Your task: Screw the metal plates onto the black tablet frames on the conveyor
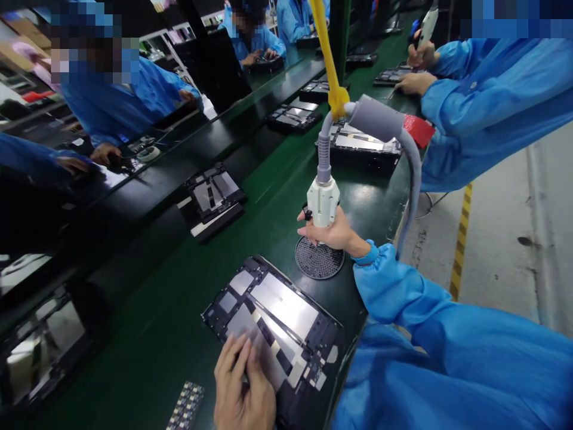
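Note:
My right hand (pixel 333 230) is wrapped around a white electric screwdriver (pixel 323 200), which points down from a grey hose. Its lower end is over a round black perforated screw tray (pixel 319 260) on the bench; the tip is hidden. In front of me lies an opened tablet (pixel 286 304), turned at an angle, its silver battery plates and dark frame showing. My left hand (pixel 245 385) lies on the near-left part of this tablet, fingers stretched forward and touching its surface. The thumb is mostly hidden. Left of that hand is a small strip holder with rows of small parts (pixel 186 406).
More opened tablets lie along the green bench (pixel 156 322), one at mid-left (pixel 213 192) and another beyond the screwdriver (pixel 358 143). A yellow strap (pixel 326 54) holds up the grey hose (pixel 414 173). Co-workers in blue sleeves (pixel 487 101) work at right and across.

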`<state>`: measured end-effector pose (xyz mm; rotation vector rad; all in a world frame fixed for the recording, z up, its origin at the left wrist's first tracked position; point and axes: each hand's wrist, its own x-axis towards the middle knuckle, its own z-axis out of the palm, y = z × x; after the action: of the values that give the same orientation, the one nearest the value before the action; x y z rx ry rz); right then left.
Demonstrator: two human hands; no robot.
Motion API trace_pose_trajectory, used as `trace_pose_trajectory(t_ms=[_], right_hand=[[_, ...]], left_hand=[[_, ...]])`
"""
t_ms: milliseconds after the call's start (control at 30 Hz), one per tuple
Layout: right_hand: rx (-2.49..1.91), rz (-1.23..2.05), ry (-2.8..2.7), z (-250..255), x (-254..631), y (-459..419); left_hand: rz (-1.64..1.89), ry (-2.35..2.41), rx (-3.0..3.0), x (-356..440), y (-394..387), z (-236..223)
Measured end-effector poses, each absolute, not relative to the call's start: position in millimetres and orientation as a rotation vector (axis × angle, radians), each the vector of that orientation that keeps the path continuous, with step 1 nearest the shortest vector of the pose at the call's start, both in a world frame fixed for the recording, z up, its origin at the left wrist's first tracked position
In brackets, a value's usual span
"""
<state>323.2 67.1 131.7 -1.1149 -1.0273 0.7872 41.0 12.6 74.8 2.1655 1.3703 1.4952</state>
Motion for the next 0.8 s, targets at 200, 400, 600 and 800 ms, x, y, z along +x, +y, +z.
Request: trace_pose_trajectory(t_ms=[200, 400, 600, 800], right_hand=[[-1.155, 0.758, -1.026, 133, 321, 68], [-1.187, 0.783, -1.037, 127, 321, 70], [-1.175, 0.741, -1.064, 123, 318, 71], [-1.183, 0.768, -1.072, 120, 319, 70]], left_hand=[[1.493, 1.489, 2.155, 45, 10, 73], [1.513, 1.540, 2.021, 41, 11, 82], [1.636, 1.674, 1.823, 27, 16, 82], [1.497, 1.995, 1.560, 14, 17, 85]])
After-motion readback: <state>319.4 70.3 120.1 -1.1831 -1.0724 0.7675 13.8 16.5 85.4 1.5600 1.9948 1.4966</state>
